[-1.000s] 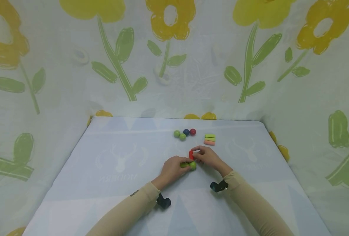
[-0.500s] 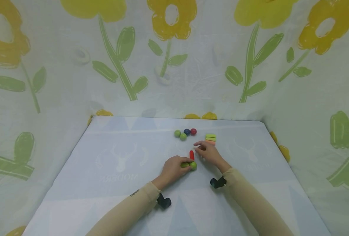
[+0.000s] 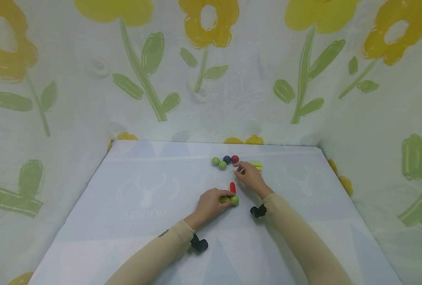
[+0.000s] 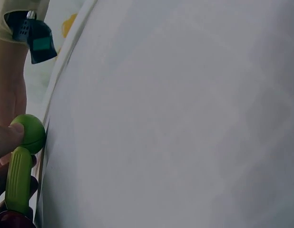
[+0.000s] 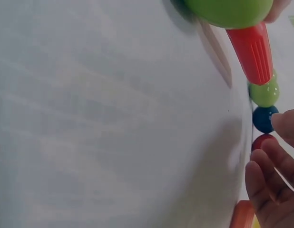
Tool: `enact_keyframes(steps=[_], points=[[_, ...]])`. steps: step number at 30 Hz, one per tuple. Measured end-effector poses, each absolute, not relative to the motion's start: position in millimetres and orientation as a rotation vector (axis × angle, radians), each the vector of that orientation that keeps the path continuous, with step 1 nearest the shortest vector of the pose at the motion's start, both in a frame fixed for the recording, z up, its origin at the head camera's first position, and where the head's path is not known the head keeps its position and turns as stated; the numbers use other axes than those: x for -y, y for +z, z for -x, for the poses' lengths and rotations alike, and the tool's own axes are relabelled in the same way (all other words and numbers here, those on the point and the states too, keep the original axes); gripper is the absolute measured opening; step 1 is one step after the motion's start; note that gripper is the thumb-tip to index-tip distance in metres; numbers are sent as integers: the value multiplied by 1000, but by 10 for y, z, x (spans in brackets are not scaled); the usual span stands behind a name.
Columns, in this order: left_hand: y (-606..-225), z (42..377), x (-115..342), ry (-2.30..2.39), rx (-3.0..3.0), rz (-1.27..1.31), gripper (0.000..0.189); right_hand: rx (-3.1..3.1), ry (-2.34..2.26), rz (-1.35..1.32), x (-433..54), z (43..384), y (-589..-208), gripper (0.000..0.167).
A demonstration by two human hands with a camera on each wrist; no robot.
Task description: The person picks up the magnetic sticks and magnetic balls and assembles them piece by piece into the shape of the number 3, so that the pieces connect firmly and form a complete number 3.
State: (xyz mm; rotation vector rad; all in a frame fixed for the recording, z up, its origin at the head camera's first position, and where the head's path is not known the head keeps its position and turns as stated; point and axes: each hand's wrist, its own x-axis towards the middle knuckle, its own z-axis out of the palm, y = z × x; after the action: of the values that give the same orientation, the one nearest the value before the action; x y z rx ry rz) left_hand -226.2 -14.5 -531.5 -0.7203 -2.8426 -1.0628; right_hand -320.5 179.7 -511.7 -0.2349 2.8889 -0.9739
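Note:
My left hand (image 3: 211, 204) pinches a green ball (image 3: 234, 200) joined to a ridged green rod (image 4: 18, 183), with the thumb on the ball. At the rod's other end, a dark red ball (image 4: 14, 220) shows in the left wrist view. A red rod (image 3: 232, 188) sticks out from the green ball, away from the person. My right hand (image 3: 250, 177) holds nothing, its fingers loosely bent. It hovers near a red ball (image 3: 234, 158) and partly covers a stack of yellow-green rods (image 3: 256, 164). An orange rod (image 5: 242, 214) shows in the right wrist view.
A blue ball (image 3: 227, 159) lies beside the loose red ball, with two green balls (image 3: 222, 165) to its left. A pale patterned cloth covers the table (image 3: 100, 206). A flower-print curtain (image 3: 239, 79) stands behind and at both sides.
My right hand has let go of the red rod and moved away from the person toward the loose balls and rods. My left hand keeps its hold and place.

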Motion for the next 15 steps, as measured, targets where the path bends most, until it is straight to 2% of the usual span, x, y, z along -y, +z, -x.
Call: enact_keyframes(steps=[11, 15], points=[[-5332, 2267, 145, -1072, 2837, 724, 27, -3002, -956, 128, -1734, 3406, -5050, 32], [-5325, 2262, 146, -1078, 2849, 716, 28, -3009, -937, 141, -1728, 3477, -5054, 38]])
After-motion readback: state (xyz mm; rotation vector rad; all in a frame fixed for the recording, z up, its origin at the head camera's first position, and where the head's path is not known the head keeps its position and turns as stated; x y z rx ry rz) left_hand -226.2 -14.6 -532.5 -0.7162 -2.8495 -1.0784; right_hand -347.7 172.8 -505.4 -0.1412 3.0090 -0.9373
